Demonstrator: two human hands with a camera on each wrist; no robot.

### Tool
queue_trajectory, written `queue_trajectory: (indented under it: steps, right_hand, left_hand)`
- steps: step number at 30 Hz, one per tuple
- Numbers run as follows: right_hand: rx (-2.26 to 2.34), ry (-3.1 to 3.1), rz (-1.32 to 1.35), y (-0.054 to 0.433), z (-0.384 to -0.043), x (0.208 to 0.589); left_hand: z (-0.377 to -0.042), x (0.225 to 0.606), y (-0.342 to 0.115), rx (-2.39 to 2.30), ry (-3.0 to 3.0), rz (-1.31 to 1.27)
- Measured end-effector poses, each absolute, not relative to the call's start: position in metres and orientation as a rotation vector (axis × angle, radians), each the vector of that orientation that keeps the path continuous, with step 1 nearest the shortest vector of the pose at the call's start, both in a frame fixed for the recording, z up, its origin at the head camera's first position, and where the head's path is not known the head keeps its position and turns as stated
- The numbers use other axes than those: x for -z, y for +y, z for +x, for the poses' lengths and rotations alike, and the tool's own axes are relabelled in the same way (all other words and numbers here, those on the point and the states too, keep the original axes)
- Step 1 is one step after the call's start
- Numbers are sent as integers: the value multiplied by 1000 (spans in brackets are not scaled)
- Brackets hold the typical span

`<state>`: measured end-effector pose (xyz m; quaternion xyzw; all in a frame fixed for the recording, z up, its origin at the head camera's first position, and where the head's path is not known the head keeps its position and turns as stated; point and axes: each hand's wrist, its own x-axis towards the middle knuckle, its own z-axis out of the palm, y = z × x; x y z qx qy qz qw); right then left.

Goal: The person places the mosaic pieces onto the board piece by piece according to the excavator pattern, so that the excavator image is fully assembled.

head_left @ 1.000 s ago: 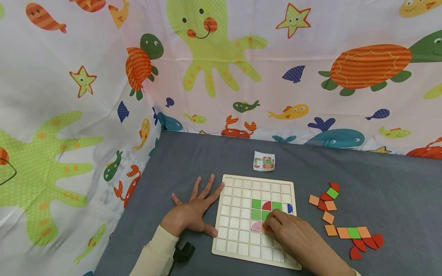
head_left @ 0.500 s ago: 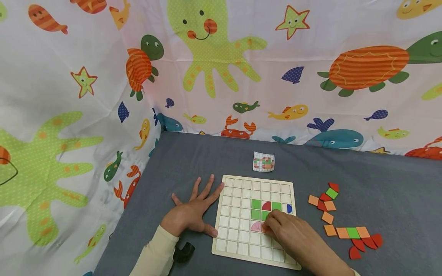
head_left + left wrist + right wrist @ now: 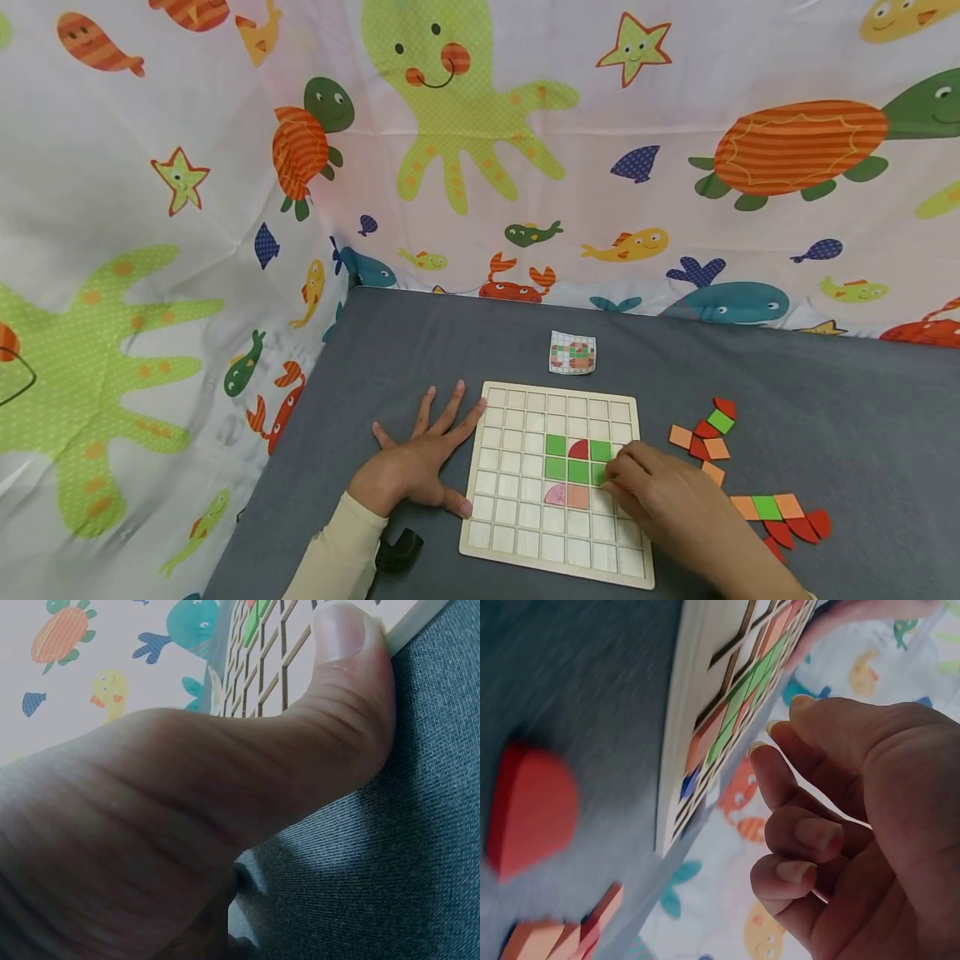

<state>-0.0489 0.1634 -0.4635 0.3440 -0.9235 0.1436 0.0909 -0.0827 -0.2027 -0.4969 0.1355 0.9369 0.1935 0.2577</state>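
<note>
A pale wooden grid board (image 3: 517,537) lies on the grey cloth. Set in its squares are green tiles (image 3: 578,472), a red quarter-circle (image 3: 579,450), a pink quarter-circle (image 3: 555,495) and an orange square (image 3: 577,497). My left hand (image 3: 408,468) rests with fingers spread at the board's left side, its thumb (image 3: 345,660) on the frame. Over the board's right edge is my right hand (image 3: 660,492), fingers loosely bent with nothing between them in the right wrist view. It hides the blue piece (image 3: 690,782) from the head view.
Right of the board lie loose orange squares (image 3: 745,507), green squares (image 3: 721,422) and red quarter-circles (image 3: 820,523). A small printed pattern card (image 3: 572,352) lies behind the board. Beside the left sleeve is a black curved object (image 3: 400,550). A curtain with sea animals (image 3: 465,125) hangs behind.
My right hand has left the orange square in the board and moved right to the board's edge, uncovering that square. My left hand stays in place.
</note>
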Motion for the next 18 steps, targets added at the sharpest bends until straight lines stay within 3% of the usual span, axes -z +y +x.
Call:
queue_trajectory:
  steps: [18]
  right_hand:
    - [-293, -2921, 626, 227, -51, 460]
  left_hand:
    - [-82, 496, -204, -537, 2540, 382]
